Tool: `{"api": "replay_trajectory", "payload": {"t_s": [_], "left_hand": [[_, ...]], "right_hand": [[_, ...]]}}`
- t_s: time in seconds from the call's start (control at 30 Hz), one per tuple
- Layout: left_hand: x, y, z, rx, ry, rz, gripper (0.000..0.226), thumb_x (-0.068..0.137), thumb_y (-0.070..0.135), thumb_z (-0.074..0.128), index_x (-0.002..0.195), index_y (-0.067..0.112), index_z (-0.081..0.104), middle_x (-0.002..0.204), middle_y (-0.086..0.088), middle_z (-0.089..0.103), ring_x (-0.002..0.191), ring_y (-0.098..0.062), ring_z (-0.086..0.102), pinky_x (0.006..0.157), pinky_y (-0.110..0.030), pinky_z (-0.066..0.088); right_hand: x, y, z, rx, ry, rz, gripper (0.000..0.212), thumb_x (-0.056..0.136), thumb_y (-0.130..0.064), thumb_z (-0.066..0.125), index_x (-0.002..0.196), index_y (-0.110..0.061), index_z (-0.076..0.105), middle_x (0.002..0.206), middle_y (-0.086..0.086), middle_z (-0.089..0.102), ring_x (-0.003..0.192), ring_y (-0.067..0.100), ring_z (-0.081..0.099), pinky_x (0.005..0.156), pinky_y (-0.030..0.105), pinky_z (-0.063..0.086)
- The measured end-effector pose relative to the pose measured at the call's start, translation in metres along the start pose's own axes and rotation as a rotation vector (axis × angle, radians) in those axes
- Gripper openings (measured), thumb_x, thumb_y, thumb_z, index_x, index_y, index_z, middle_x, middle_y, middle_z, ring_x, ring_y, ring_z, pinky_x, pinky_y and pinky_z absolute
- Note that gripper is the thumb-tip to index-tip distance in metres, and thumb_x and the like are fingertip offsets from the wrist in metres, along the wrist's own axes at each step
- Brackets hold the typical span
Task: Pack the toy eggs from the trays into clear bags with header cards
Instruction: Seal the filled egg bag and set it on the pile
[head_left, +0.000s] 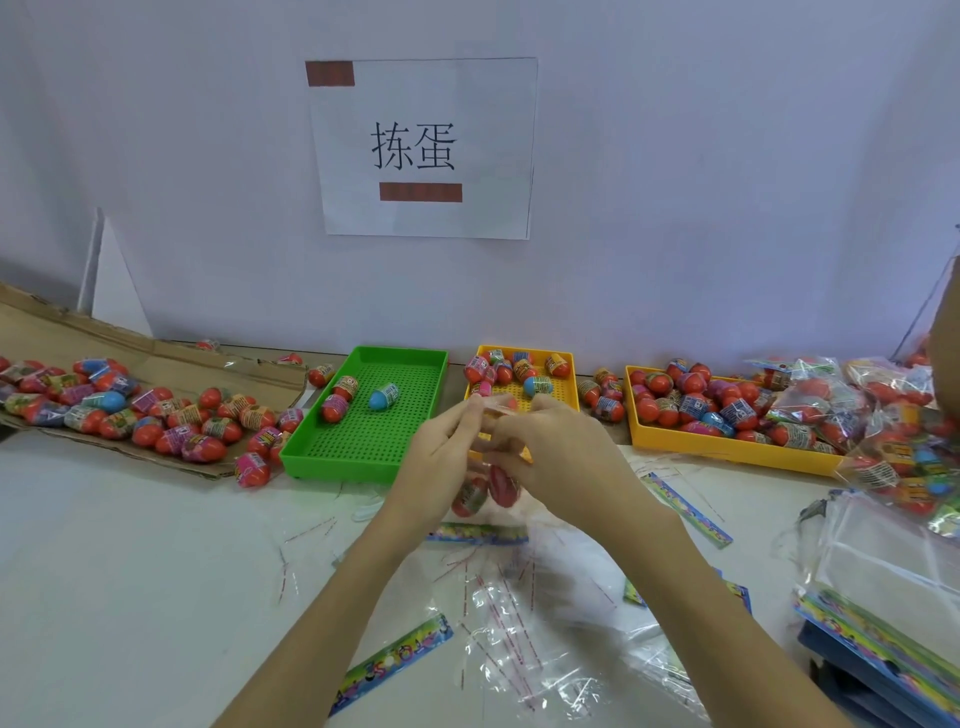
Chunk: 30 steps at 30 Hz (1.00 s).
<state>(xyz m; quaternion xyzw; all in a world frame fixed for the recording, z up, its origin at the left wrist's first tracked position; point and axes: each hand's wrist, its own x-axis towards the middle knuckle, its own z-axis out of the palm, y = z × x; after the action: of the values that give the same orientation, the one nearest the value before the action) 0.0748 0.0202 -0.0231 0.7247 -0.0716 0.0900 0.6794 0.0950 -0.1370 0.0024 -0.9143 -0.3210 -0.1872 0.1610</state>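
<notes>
My left hand (441, 457) and my right hand (558, 457) meet above the table, both pinching the top of a clear bag (498, 415). Toy eggs (485, 488) with red shells hang inside the bag below my fingers. Behind my hands stand a green tray (363, 457) holding three eggs, a small yellow tray (563, 400) with several eggs, and a larger yellow tray (727, 447) full of eggs. Header cards (395, 657) and empty clear bags (519, 649) lie on the table near me.
A flattened cardboard sheet (171, 358) at the left carries many loose eggs. Filled bags (883, 415) pile up at the right. A stack of bags with header cards (883, 623) sits at the near right. A paper sign (426, 150) hangs on the white wall.
</notes>
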Motion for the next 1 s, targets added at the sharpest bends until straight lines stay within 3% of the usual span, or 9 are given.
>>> {"api": "replay_trajectory", "payload": {"t_s": [0.07, 0.13, 0.23, 0.33, 0.43, 0.57, 0.73, 0.9, 1.0], "left_hand": [[0.001, 0.001, -0.001, -0.004, -0.017, 0.005, 0.039, 0.105, 0.047, 0.042, 0.117, 0.027, 0.073, 0.095, 0.007, 0.079, 0.088, -0.008, 0.074, 0.074, -0.024, 0.058], [0.0, 0.002, -0.003, 0.05, -0.047, 0.038, 0.039, 0.098, 0.052, 0.049, 0.121, 0.03, 0.072, 0.098, 0.011, 0.078, 0.09, -0.004, 0.072, 0.078, -0.02, 0.056], [-0.001, 0.0, -0.006, 0.139, -0.074, 0.071, 0.036, 0.091, 0.04, 0.076, 0.125, 0.029, 0.069, 0.099, 0.013, 0.077, 0.09, -0.006, 0.072, 0.078, -0.024, 0.059], [0.0, -0.004, -0.008, 0.229, -0.089, 0.059, 0.058, 0.077, 0.032, 0.093, 0.129, 0.033, 0.066, 0.112, 0.009, 0.076, 0.106, -0.012, 0.073, 0.092, -0.029, 0.057], [0.0, -0.006, -0.006, 0.073, -0.111, 0.007, 0.054, 0.078, 0.022, 0.093, 0.125, 0.03, 0.067, 0.106, -0.001, 0.079, 0.087, -0.026, 0.079, 0.079, -0.027, 0.061], [0.001, -0.008, -0.002, -0.091, -0.032, -0.025, 0.033, 0.085, 0.016, 0.087, 0.116, 0.02, 0.074, 0.11, -0.011, 0.078, 0.103, -0.033, 0.076, 0.09, -0.042, 0.063], [0.004, -0.007, -0.003, -0.269, 0.003, -0.141, 0.042, 0.087, 0.005, 0.081, 0.125, 0.002, 0.063, 0.117, -0.024, 0.075, 0.105, -0.044, 0.074, 0.097, -0.052, 0.06], [0.0, -0.006, -0.005, -0.353, -0.097, -0.134, 0.018, 0.095, 0.011, 0.074, 0.11, 0.019, 0.068, 0.106, -0.023, 0.077, 0.093, -0.043, 0.077, 0.081, -0.043, 0.064], [0.002, -0.006, -0.007, -0.388, -0.109, -0.154, 0.036, 0.088, 0.009, 0.08, 0.121, 0.018, 0.07, 0.112, -0.02, 0.078, 0.103, -0.037, 0.077, 0.083, -0.038, 0.064]], "right_hand": [[0.0, 0.001, -0.002, -0.028, 0.033, 0.032, 0.016, 0.099, -0.038, 0.063, 0.103, -0.027, 0.074, 0.086, -0.009, 0.06, 0.086, 0.012, 0.049, 0.065, 0.031, 0.044], [0.0, 0.003, -0.006, -0.043, 0.093, 0.049, 0.014, 0.099, -0.035, 0.063, 0.102, -0.026, 0.073, 0.09, -0.009, 0.07, 0.094, 0.015, 0.056, 0.07, 0.034, 0.05], [-0.001, 0.008, -0.011, -0.021, 0.268, 0.079, 0.007, 0.095, -0.028, 0.071, 0.095, -0.022, 0.075, 0.089, -0.008, 0.075, 0.089, 0.017, 0.061, 0.069, 0.031, 0.049], [-0.001, 0.013, -0.016, -0.006, 0.434, 0.115, 0.009, 0.093, -0.024, 0.075, 0.088, -0.016, 0.074, 0.08, -0.005, 0.072, 0.077, 0.017, 0.058, 0.065, 0.029, 0.048], [0.0, 0.015, -0.018, 0.026, 0.499, 0.16, 0.011, 0.095, -0.025, 0.072, 0.09, -0.015, 0.073, 0.08, -0.004, 0.071, 0.074, 0.011, 0.049, 0.066, 0.027, 0.041], [0.0, 0.019, -0.016, 0.126, 0.398, 0.145, 0.014, 0.099, -0.032, 0.066, 0.097, -0.02, 0.075, 0.084, -0.01, 0.066, 0.077, 0.006, 0.046, 0.072, 0.026, 0.041], [0.0, 0.032, -0.019, 0.242, 0.17, 0.094, 0.023, 0.096, -0.041, 0.067, 0.115, -0.03, 0.072, 0.087, -0.018, 0.056, 0.081, -0.009, 0.042, 0.078, 0.02, 0.034], [0.0, 0.034, -0.014, 0.225, 0.159, 0.13, 0.018, 0.096, -0.045, 0.066, 0.105, -0.03, 0.068, 0.084, -0.013, 0.06, 0.07, 0.004, 0.053, 0.068, 0.028, 0.046], [0.0, 0.035, -0.014, 0.179, 0.213, 0.165, 0.018, 0.094, -0.05, 0.065, 0.097, -0.033, 0.068, 0.078, -0.019, 0.061, 0.068, 0.0, 0.055, 0.059, 0.017, 0.037]]}}
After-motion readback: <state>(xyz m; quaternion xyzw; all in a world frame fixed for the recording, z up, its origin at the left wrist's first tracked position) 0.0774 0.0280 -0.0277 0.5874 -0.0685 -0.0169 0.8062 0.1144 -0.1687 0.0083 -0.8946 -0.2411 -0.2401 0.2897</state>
